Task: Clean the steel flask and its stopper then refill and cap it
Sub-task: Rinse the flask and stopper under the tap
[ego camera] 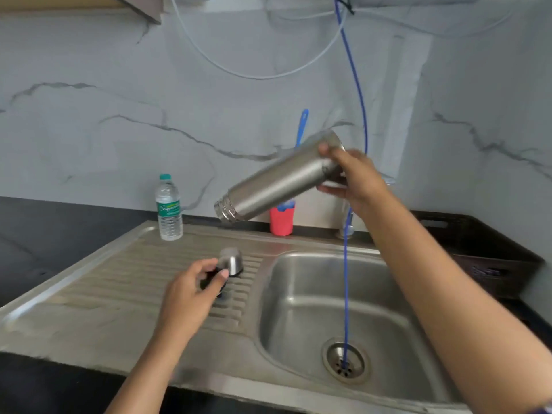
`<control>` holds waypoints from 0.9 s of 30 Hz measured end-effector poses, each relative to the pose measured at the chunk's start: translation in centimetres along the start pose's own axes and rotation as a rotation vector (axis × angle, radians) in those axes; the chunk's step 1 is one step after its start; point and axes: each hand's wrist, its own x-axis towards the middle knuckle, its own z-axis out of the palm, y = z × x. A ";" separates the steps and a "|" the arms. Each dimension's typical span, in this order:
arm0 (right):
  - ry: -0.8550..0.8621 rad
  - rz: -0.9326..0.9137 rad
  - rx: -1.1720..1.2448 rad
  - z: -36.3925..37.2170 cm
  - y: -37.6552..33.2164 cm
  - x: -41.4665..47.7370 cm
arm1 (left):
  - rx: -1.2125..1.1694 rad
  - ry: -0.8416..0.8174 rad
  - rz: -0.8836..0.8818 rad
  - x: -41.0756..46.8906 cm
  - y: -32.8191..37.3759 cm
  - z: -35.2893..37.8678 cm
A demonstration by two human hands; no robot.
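Observation:
My right hand (355, 177) grips the base end of the steel flask (274, 180), held in the air and tilted with its open threaded mouth pointing down-left over the drainboard. My left hand (191, 291) holds a dark stopper (210, 279) between thumb and fingers just above the ribbed drainboard. The flask's steel cap (231, 259) stands on the drainboard right behind that hand. A plastic water bottle (168, 209) with a teal lid stands upright at the drainboard's back left.
The steel sink (304, 282) lies to the right, a blue hose (346, 294) dropping into its drain. A red cup (281, 221) holding a blue brush stands by the wall near the tap (346, 225). A dark crate (490, 258) sits far right.

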 end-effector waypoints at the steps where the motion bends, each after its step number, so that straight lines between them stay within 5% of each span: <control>1: 0.039 0.050 0.055 -1.6 1.1 -1.0 | -0.232 -0.123 -0.064 0.0 1.5 1.5; 4: 0.125 0.208 0.206 -5.8 4.9 -3.4 | -0.665 -0.353 -0.238 -0.1 4.9 6.0; 8: 0.219 0.331 0.322 -10.0 9.0 -5.7 | -0.933 -0.369 -0.366 0.2 6.2 10.9; 15: 0.182 0.507 0.285 -15.0 12.9 -5.9 | -1.053 -0.405 -0.553 0.9 5.4 14.6; 23: -0.302 0.763 -0.160 -16.6 16.2 -4.5 | -1.061 -0.203 -0.597 3.0 4.3 15.6; 27: -0.019 0.523 -0.349 -16.7 16.3 1.1 | -0.892 -0.205 -0.476 3.8 3.7 16.0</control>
